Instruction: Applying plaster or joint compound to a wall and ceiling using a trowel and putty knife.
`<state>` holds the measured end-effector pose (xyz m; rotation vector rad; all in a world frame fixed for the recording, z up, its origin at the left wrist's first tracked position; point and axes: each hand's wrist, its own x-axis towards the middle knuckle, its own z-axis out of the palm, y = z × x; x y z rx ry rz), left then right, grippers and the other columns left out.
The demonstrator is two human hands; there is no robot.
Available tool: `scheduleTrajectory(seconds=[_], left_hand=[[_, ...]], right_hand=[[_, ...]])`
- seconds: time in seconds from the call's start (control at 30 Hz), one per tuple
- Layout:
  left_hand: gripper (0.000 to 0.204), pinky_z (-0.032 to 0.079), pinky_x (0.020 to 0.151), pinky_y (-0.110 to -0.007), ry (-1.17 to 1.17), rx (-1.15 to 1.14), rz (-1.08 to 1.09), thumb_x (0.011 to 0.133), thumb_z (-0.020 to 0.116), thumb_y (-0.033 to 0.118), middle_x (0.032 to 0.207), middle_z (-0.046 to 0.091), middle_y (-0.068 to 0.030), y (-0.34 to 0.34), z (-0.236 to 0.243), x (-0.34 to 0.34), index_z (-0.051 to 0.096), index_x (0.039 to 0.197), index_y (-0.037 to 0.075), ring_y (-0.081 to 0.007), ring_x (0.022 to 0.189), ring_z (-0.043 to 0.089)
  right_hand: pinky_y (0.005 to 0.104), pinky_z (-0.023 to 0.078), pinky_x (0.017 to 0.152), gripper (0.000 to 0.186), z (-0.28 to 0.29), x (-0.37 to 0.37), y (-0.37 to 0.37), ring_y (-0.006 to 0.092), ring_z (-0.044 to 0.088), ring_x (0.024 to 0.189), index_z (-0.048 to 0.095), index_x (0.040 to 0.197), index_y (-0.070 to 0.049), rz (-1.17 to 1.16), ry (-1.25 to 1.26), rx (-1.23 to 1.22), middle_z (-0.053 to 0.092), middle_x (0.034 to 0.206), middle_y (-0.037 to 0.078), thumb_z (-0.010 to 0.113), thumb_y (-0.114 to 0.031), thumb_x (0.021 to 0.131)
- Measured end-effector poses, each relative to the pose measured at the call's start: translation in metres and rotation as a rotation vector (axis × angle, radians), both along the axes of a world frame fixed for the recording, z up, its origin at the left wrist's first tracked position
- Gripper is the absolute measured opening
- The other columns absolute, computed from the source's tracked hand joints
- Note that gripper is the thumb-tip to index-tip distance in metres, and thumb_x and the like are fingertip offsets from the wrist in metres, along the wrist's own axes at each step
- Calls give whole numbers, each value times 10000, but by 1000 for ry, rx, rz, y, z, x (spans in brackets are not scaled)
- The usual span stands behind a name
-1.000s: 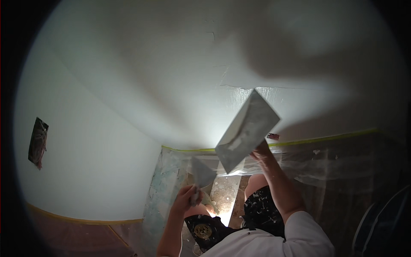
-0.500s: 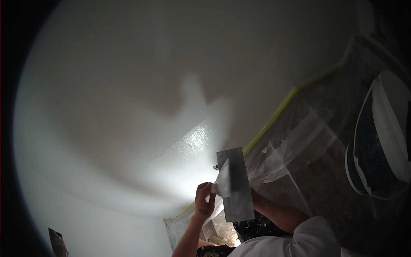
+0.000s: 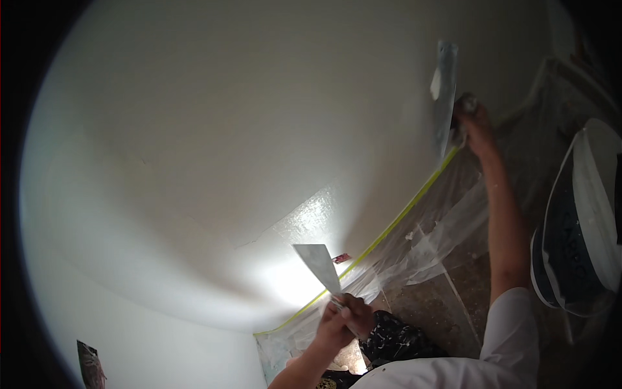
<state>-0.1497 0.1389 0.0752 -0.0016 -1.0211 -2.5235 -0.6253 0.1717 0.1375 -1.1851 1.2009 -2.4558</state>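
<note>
My left hand is closed around the handle of a putty knife, its flared metal blade pointing up in front of the wall. Farther off, at upper right, my right arm is stretched out. My right hand grips a flat rectangular finishing trowel, seen nearly edge-on close to the wall. A white lump of what looks like joint compound sits on the trowel's left side. Whether the blade touches the wall I cannot tell. A shiny, wet-looking patch lies on the wall above the putty knife.
Yellow-green tape runs along the wall's lower edge and holds clear plastic sheeting. A white and dark-blue bucket stands at right. A small red piece shows near the tape. At lower left is a dark opening.
The trowel has swung from in front of my body up and right to the wall with my right hand. My left hand has moved slightly right and down, the putty knife now apart from the trowel.
</note>
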Motion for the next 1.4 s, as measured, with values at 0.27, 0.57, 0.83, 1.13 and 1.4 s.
scheduleTrajectory(seconds=[0.27, 0.57, 0.83, 1.13, 1.4], left_hand=[[348, 469, 407, -301, 246, 210, -319, 917, 598, 425, 830, 620, -160, 54, 105, -23, 562, 1024, 96, -218, 574, 591], [357, 511, 529, -346, 230, 356, -353, 912, 600, 436, 921, 622, -193, 39, 69, 5, 563, 1023, 99, -294, 697, 622], [364, 548, 637, -385, 270, 360, -212, 908, 601, 446, 1002, 623, -222, 68, 51, 52, 564, 1021, 102, -361, 806, 649], [261, 395, 504, -220, -539, -420, 551, 1001, 482, 288, 678, 525, -14, 11, 6, 119, 539, 955, 37, -83, 576, 504], [399, 354, 425, -228, -459, -779, 133, 1028, 396, 355, 667, 513, -9, -72, -47, 125, 585, 1021, 3, -67, 482, 441]], right_hand=[[282, 504, 593, 281, -2, 60, -45, 140, 654, 646, 663, 791, -47, -510, 187, 365, 671, 714, 42, 756, -311, 820], [447, 476, 564, 301, -87, 289, -181, 345, 607, 649, 563, 792, -109, -732, 533, 510, 586, 688, 113, 745, -346, 756], [424, 475, 532, 382, -128, 412, -209, 336, 618, 577, 585, 715, -60, -232, 411, 451, 602, 620, 127, 767, -394, 754], [297, 534, 789, 300, -108, 293, -99, 159, 615, 886, 544, 1155, -55, 631, -679, -9, 609, 959, 34, 654, -143, 890], [287, 509, 716, 62, -89, 304, -71, 131, 597, 804, 622, 916, -81, 755, 13, 288, 625, 872, 14, 633, -128, 878]])
